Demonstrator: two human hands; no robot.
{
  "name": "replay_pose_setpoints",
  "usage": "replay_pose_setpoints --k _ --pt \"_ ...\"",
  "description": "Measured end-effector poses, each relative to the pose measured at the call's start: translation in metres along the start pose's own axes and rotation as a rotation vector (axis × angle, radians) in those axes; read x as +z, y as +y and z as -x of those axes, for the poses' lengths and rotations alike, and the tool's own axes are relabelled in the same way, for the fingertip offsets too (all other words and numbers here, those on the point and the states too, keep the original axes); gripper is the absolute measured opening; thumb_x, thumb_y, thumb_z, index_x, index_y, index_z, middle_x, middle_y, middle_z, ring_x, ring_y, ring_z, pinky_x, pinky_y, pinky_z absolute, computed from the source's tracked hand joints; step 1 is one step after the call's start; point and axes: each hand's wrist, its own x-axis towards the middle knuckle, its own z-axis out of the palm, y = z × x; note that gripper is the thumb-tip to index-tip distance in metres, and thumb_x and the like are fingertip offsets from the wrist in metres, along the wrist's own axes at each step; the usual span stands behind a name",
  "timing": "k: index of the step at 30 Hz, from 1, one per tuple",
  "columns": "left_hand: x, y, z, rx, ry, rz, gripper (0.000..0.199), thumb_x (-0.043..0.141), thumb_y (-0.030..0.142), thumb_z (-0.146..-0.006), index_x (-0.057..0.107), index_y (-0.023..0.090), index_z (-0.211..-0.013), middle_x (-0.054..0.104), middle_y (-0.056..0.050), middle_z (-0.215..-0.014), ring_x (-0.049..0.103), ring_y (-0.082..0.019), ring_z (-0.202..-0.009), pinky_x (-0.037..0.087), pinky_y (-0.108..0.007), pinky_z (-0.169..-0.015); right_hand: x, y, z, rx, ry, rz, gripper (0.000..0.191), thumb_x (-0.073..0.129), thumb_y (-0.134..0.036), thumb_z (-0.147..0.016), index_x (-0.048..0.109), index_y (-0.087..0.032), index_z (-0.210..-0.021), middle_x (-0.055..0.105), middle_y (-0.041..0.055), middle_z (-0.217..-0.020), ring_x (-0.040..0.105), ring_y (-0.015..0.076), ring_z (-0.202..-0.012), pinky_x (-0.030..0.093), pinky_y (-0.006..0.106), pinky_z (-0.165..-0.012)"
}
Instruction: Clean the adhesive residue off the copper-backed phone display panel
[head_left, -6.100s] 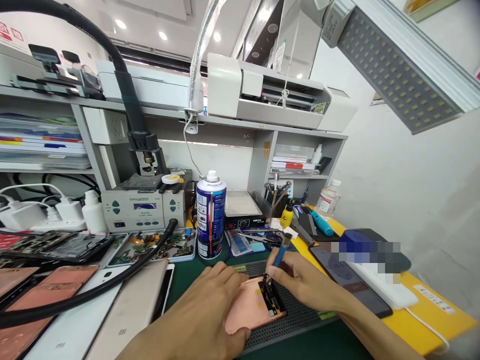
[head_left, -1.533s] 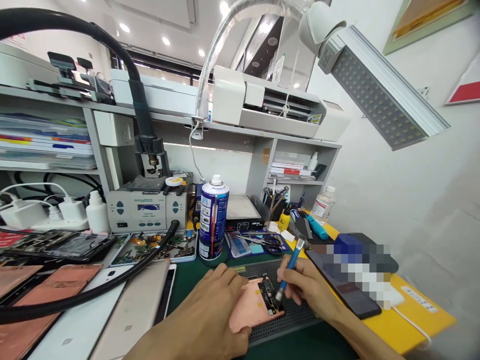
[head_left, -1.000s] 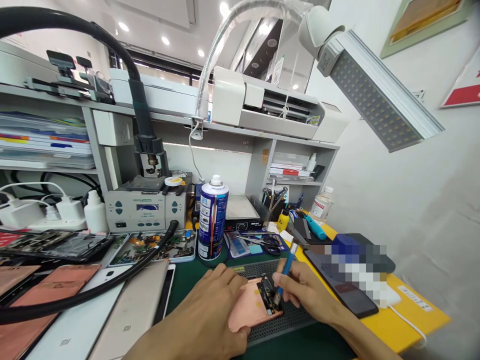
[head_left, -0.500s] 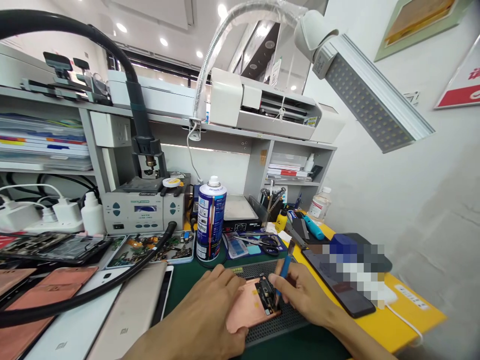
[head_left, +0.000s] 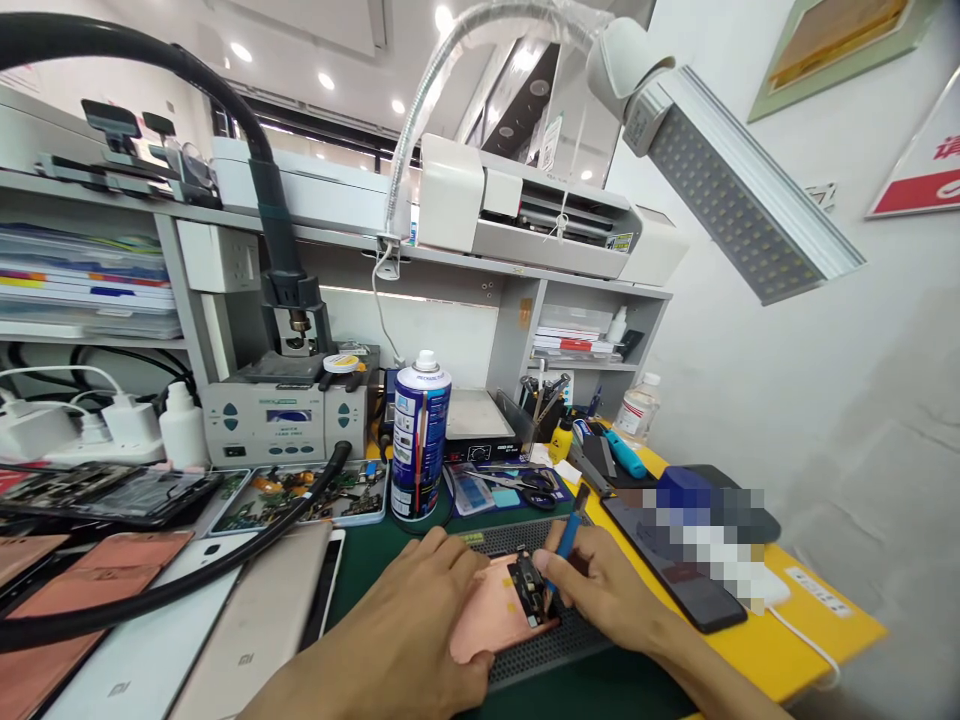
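Over a perforated mat (head_left: pixel 541 653), a pink panel (head_left: pixel 484 608) was clasped by the left hand (head_left: pixel 431 622), a blue tool (head_left: pixel 569 532) by the right hand (head_left: pixel 604 582). A lamp (head_left: pixel 739 190) was tilted, upper right.

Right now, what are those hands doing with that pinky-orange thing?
A person is working on it. The left hand holds the copper-coloured panel over a dark mesh mat. The right hand grips a blue tool, its lower end down by the black part at the panel's end; whether it is touching is too small to tell. Beyond the hands stand a tall blue-and-white can and a tray of little parts.
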Motion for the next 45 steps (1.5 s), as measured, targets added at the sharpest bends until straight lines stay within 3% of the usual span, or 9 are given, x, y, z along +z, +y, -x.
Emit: replay_pose_setpoints --k 10,14,18,22,26,29,37,42,45 --pt "0.0 0.0 0.0 0.008 0.01 -0.014 0.026 0.06 0.027 -0.073 0.062 0.021 -0.098 0.063 -0.005 -0.105 0.054 -0.029 -0.103 0.044 -0.045 -0.096 0.0 0.001 -0.001 0.0 0.025 -0.025 0.04 0.05 -0.05 -0.1 0.055 -0.02 -0.075 0.054 -0.0022 -0.064 0.053 0.0145 -0.059 0.037 0.026 -0.057" --pt "-0.004 0.003 0.0 0.014 -0.013 -0.009 0.032 0.06 0.028 -0.075 0.063 0.021 -0.106 0.064 -0.005 -0.109 0.055 -0.03 -0.106 0.04 -0.048 -0.103 0.001 0.002 -0.002 0.017 -0.003 -0.053 0.041 0.052 -0.051 -0.099 0.053 -0.02 -0.072 0.05 -0.0046 -0.055 0.049 0.0131 -0.051 0.035 0.026 -0.052" --pt "-0.008 0.007 0.001 -0.005 -0.043 -0.019 0.032 0.059 0.027 -0.076 0.064 0.02 -0.106 0.064 -0.006 -0.109 0.054 -0.03 -0.108 0.042 -0.047 -0.101 0.0 0.002 -0.002 0.028 0.05 -0.073 0.041 0.052 -0.052 -0.099 0.055 -0.02 -0.074 0.053 -0.0023 -0.064 0.052 0.0146 -0.06 0.037 0.026 -0.056" --pt "-0.011 0.009 0.0 -0.023 -0.055 -0.015 0.026 0.06 0.025 -0.076 0.063 0.02 -0.102 0.063 -0.006 -0.108 0.054 -0.029 -0.107 0.043 -0.045 -0.1 -0.003 -0.001 -0.002 0.068 -0.01 -0.14 0.043 0.053 -0.056 -0.097 0.055 -0.02 -0.073 0.049 -0.0056 -0.052 0.045 0.0116 -0.045 0.034 0.025 -0.047" --pt "-0.014 0.009 -0.001 -0.031 -0.074 -0.002 0.021 0.059 0.025 -0.079 0.062 0.021 -0.099 0.063 -0.005 -0.107 0.054 -0.029 -0.107 0.043 -0.045 -0.099 -0.003 -0.001 -0.004 0.096 0.014 -0.173 0.044 0.06 -0.053 -0.095 0.056 -0.019 -0.066 0.058 -0.0008 -0.063 0.05 0.0115 -0.052 0.034 0.024 -0.049" --pt "-0.016 0.009 -0.002 -0.035 -0.096 -0.001 0.026 0.059 0.024 -0.079 0.063 0.022 -0.105 0.063 -0.004 -0.111 0.054 -0.028 -0.11 0.041 -0.045 -0.103 -0.006 0.003 -0.004 0.142 0.035 -0.252 0.042 0.059 -0.055 -0.095 0.057 -0.019 -0.073 0.057 -0.0023 -0.062 0.049 0.0101 -0.047 0.033 0.023 -0.046" --pt "-0.008 0.005 -0.012 -0.065 -0.175 -0.089 0.032 0.061 0.022 -0.076 0.066 0.023 -0.108 0.065 -0.005 -0.114 0.056 -0.027 -0.111 0.042 -0.043 -0.105 -0.022 0.017 -0.002 0.283 -0.219 -0.469 0.035 0.059 -0.051 -0.098 0.056 -0.018 -0.087 0.054 -0.006 -0.06 0.045 0.0059 -0.043 0.029 0.018 -0.042" --pt "0.001 -0.011 -0.02 -0.097 -0.179 -0.097 0.046 0.063 0.024 -0.071 0.066 0.026 -0.116 0.065 -0.004 -0.119 0.056 -0.03 -0.113 0.047 -0.044 -0.098 -0.021 0.014 -0.002 0.291 -0.275 -0.33 0.029 0.058 -0.047 -0.099 0.054 -0.02 -0.088 0.054 -0.0052 -0.068 0.046 0.008 -0.054 0.034 0.019 -0.049" --pt "0.003 -0.018 -0.022 -0.1 -0.22 -0.067 0.042 0.064 0.026 -0.072 0.067 0.027 -0.113 0.066 -0.003 -0.118 0.056 -0.03 -0.11 0.048 -0.044 -0.096 -0.022 0.01 -0.002 0.263 -0.301 -0.278 0.024 0.06 -0.043 -0.099 0.056 -0.021 -0.089 0.058 -0.003 -0.074 0.047 0.0094 -0.059 0.035 0.02 -0.05"
